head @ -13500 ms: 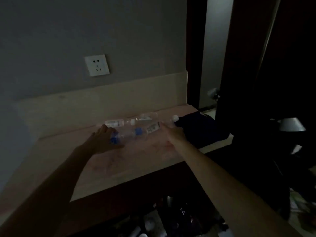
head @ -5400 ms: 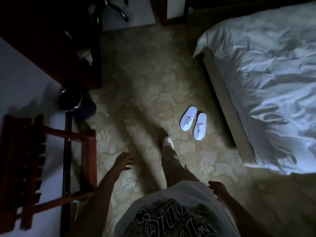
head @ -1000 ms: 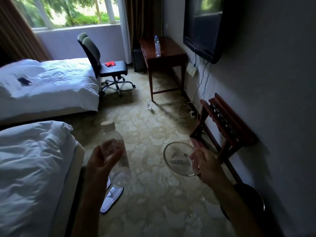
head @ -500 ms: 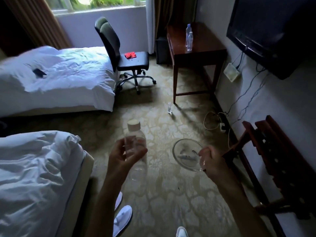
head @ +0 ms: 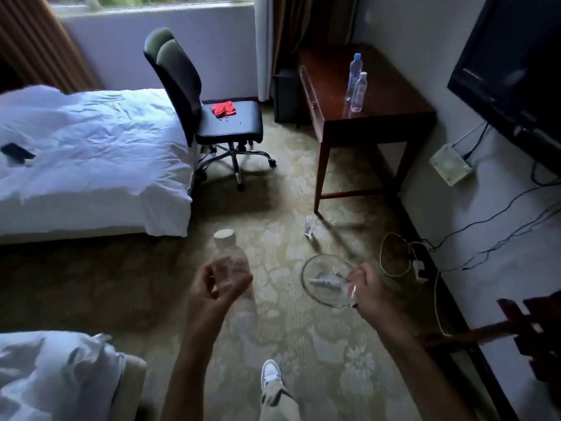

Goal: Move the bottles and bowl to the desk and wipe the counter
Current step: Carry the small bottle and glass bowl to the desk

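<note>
Now the desk (head: 373,115) has drawn closer, two bottles (head: 355,82) already standing on it. I judge this a carrying leg: my left hand (head: 212,294) curls around a clear bottle (head: 232,268), my right hand (head: 372,291) pinches the bowl (head: 326,279) rim.

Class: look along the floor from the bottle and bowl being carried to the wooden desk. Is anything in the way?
One thing: a small clear bottle stands on the carpet by the desk's near leg. The left hand holds the bottle and the right hand holds the glass bowl. The office chair stands off to the left.
</note>
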